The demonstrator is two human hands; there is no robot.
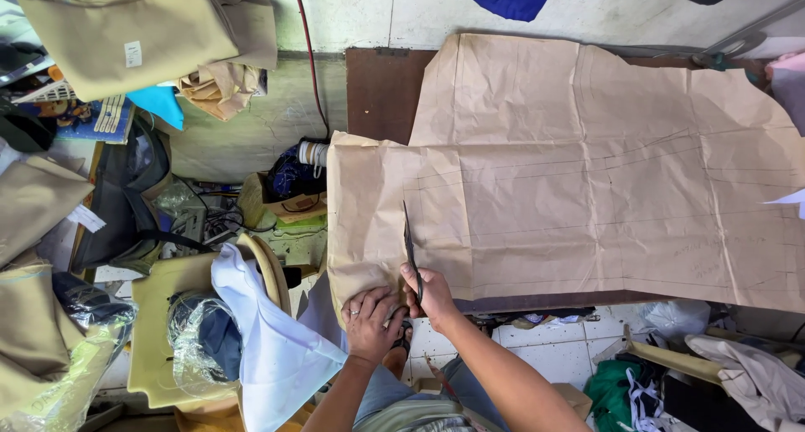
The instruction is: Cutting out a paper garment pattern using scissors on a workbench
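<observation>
Head view: my right hand (429, 291) closed around scissors (411, 246), blades pointing away, cutting into near edge of brown paper (587, 180). My left hand (371, 321) flat, fingers spread, pressing paper's near-left corner, just beside right hand. Paper lies creased across brown table (377, 88). White cloth (272, 340) draped over chair left of me.

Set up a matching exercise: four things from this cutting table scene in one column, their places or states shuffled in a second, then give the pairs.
1. scissors
2. left hand
3. brown paper
4. white cloth

A. draped over a chair back, left of the table
B. pressed flat on the paper's near edge
C. spread over the table, marked with lines
D. gripped in the right hand, blades on the paper

Pairs: 1-D, 2-B, 3-C, 4-A
</observation>
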